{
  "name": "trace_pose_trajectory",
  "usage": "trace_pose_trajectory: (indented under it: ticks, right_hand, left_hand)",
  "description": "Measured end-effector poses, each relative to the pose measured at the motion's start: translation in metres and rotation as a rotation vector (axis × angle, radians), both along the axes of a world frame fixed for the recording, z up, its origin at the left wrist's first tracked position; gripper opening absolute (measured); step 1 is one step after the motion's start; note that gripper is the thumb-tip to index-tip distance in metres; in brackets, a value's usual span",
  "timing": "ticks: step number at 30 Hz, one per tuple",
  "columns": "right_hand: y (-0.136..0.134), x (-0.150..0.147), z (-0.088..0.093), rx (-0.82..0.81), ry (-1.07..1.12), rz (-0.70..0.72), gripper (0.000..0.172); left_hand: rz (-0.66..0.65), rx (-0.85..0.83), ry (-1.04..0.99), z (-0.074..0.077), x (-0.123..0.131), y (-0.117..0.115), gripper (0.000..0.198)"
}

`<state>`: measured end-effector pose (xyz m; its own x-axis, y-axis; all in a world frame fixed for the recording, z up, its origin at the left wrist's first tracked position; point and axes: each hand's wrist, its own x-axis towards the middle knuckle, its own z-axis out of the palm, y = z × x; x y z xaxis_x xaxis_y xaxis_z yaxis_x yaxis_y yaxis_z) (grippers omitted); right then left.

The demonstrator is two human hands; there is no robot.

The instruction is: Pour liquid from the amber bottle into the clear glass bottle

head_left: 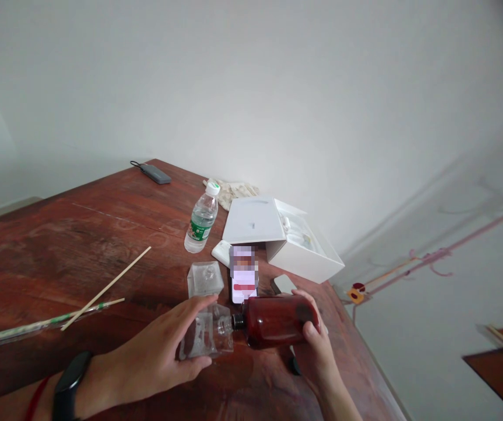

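Observation:
My left hand [163,354] is wrapped round a small clear glass bottle [207,334] that stands on the wooden table [58,245]. My right hand [316,345] grips a dark red-brown bottle [277,320], tipped on its side with its black neck [238,321] touching the mouth of the clear bottle. A black band sits on my left wrist [70,383]. Just behind the clear bottle stands a square clear glass piece [205,278].
A phone [244,275] lies behind the bottles. A plastic water bottle [201,219] stands further back, next to an open white box [277,234]. Two thin sticks [102,292] lie at left. A grey device [155,173] sits at the far edge. The table's right edge is near.

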<state>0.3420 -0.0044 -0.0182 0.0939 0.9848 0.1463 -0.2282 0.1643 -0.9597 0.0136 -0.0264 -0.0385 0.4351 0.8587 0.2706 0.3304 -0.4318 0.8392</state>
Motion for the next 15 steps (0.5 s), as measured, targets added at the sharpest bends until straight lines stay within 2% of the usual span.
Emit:
trace_pose_trajectory:
  ticks: [15]
  right_hand:
    - [0.002, 0.005, -0.003, -0.014, 0.013, 0.013, 0.066]
  left_hand:
    - [-0.012, -0.018, -0.003, -0.001, 0.001, 0.001, 0.091]
